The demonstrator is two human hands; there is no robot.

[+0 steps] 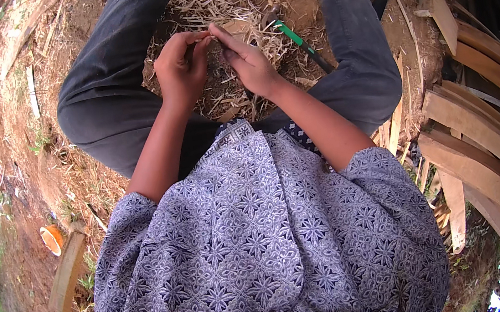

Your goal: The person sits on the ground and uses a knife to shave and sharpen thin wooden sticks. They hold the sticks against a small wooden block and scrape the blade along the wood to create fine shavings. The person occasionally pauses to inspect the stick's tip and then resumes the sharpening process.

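Observation:
My left hand (180,69) is raised between my bent knees, with thumb and forefinger pinched together. What lies in that pinch, if anything, is too small to make out. My right hand (251,67) faces it, its fingers stretched up toward the left fingertips so that the two hands nearly meet. Just beyond my right hand a hammer (292,34) with a green and black handle lies on the ground, its dark head among wood shavings (223,1).
Several curved wooden planks (479,167) are stacked on my right, with thin strips beside them. Another curved plank (64,300) and a small orange object (52,239) lie on the left. My legs (108,86) are folded on either side of the shavings.

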